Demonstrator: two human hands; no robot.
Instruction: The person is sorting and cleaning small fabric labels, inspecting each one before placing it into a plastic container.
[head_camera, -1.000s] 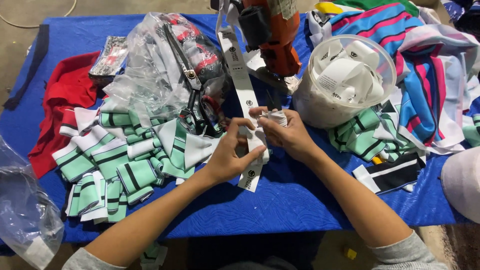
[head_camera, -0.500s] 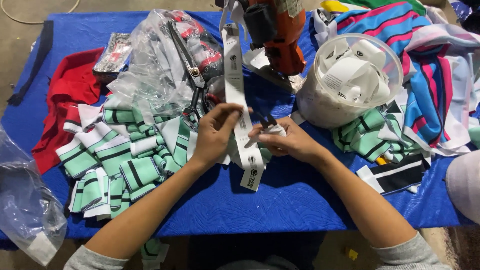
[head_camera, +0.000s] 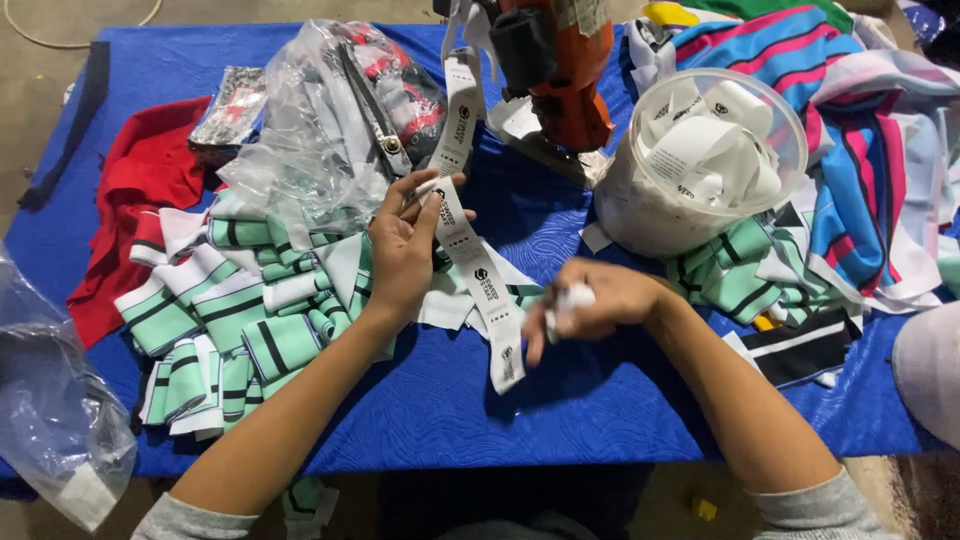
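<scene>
Tape (head_camera: 478, 270), a long white printed label strip, runs down from the orange machine (head_camera: 555, 70) at the desk's far edge, through the left hand (head_camera: 405, 250), and hangs with its free end just above the blue desk (head_camera: 420, 410). Left hand pinches the strip between thumb and fingertips, fingers curled. Right hand (head_camera: 590, 305), near the strip's lower end, is closed around a small white piece (head_camera: 572, 298), which is blurred. Left of the hands lies a heap of green-and-white striped collars (head_camera: 240, 310), with a crumpled clear bag (head_camera: 310, 130) and red cloth (head_camera: 145, 190) behind it. Right of the machine stands a clear tub (head_camera: 700, 170) full of white labels, beside striped garments (head_camera: 850, 130).
</scene>
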